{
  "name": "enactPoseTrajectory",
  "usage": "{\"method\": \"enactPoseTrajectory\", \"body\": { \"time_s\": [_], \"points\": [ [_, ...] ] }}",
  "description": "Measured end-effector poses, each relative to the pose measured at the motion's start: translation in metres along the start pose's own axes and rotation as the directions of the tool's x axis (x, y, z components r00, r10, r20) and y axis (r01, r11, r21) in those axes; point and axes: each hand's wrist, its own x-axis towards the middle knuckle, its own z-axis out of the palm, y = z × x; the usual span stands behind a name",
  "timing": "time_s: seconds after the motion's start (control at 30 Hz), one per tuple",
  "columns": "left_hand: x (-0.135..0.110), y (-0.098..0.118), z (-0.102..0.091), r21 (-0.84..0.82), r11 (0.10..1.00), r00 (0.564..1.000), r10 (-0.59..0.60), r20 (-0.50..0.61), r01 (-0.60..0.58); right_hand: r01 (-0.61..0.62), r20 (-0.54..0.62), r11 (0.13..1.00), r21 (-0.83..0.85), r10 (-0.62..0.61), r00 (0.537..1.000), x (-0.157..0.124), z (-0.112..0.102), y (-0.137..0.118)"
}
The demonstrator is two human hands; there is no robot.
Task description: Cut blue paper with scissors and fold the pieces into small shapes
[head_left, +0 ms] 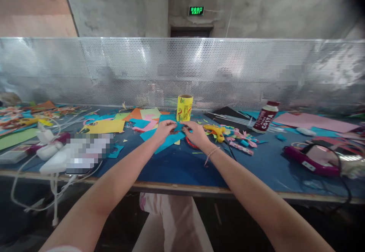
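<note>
My left hand (167, 129) and my right hand (196, 132) meet over the middle of the table. Between their pinched fingertips is a small piece of blue paper (178, 126), partly covered by the fingers. Larger blue paper (168, 142) lies flat beneath them. Beside my right hand a red curved handle (190, 143) shows, perhaps that of scissors, mostly covered. Just behind the hands a yellow printed roll (184, 108) stands upright. To the right of my right hand lies a yellow glue gun (218, 133).
Coloured paper scraps cover the left and back of the blue table (171, 170). A Costa bottle (266, 117) leans at the right, near a purple power strip (310, 162). White cables (54, 187) hang over the front edge at left. A perforated metal screen (137, 65) closes the back.
</note>
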Motion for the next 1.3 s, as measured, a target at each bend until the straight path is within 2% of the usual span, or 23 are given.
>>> {"method": "enactPoseTrajectory", "body": {
  "time_s": [0.23,0.47,0.57,0.73,0.93,1.03,1.3],
  "points": [
    [-0.0028,0.0044,0.0014,-0.022,0.999,0.999,-0.035,-0.004,0.035,0.061,0.026,0.998,0.029,-0.061,0.998,-0.0002,-0.0019,0.0026],
    [-0.0020,0.0044,0.0008,0.039,0.998,0.999,-0.045,-0.018,0.046,0.126,0.038,0.989,0.074,-0.129,0.991,0.0010,-0.0018,0.0038],
    [-0.0021,0.0053,0.0013,0.047,0.998,0.999,-0.036,-0.030,0.037,0.083,0.043,0.990,0.111,-0.088,0.995,0.0009,-0.0013,0.0039],
    [-0.0006,0.0039,0.0006,0.046,0.999,0.999,-0.016,-0.028,0.018,-0.084,0.039,0.979,0.185,0.078,0.996,0.0004,0.0013,0.0046],
    [-0.0005,0.0019,-0.0001,0.095,0.995,1.000,-0.018,-0.012,0.019,-0.183,0.039,0.957,0.227,0.178,0.983,0.0008,0.0014,0.0021],
    [-0.0020,0.0036,0.0009,0.109,0.994,1.000,-0.022,-0.002,0.022,-0.183,0.040,0.965,0.191,0.178,0.983,0.0012,0.0016,0.0010],
    [-0.0023,0.0034,0.0014,0.087,0.996,0.999,-0.036,0.007,0.036,-0.091,0.045,0.989,0.120,0.086,0.995,0.0012,0.0016,0.0022]
  ]
}}
